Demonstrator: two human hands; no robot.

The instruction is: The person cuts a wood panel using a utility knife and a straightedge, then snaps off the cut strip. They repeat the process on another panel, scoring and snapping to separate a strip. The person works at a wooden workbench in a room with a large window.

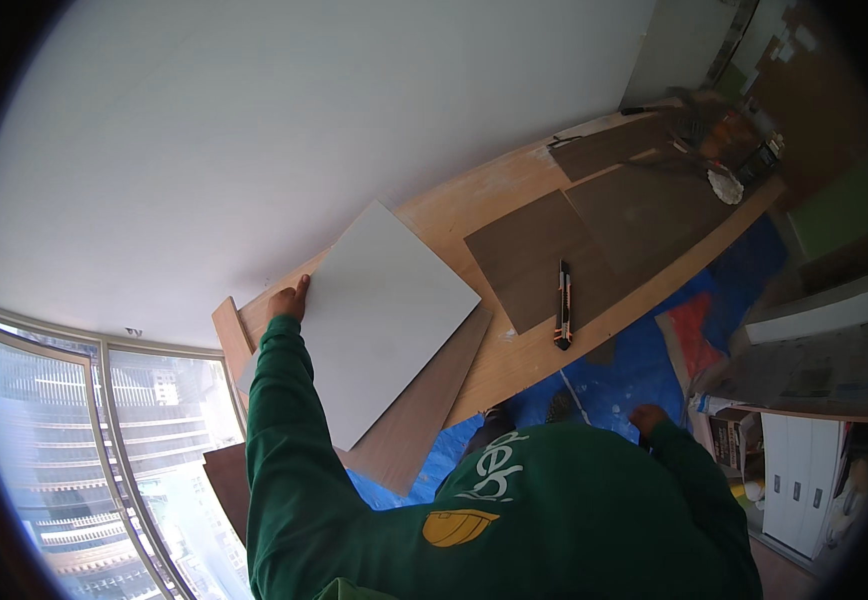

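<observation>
A square white panel (394, 310) lies at an angle on the left part of a long wooden worktop (519, 365). My left hand (289, 300) grips its far left edge, fingers bent around the border. Beneath the panel, a brownish wood-grain board (414, 430) sticks out over the worktop's near edge. To the right rests a utility knife (563, 305) with a black and orange handle, on top of brown boards (534, 250). Low beside my body hangs my right hand (647, 420), away from the worktop; its fingers are too dark and small to make out.
A pale wall (254, 130) runs behind the worktop. Tools and a white cloth-like lump (725, 186) crowd its far right end. Blue sheeting (634, 370) covers the floor. A white cabinet (799, 480) stands at right, large windows (159, 400) at left.
</observation>
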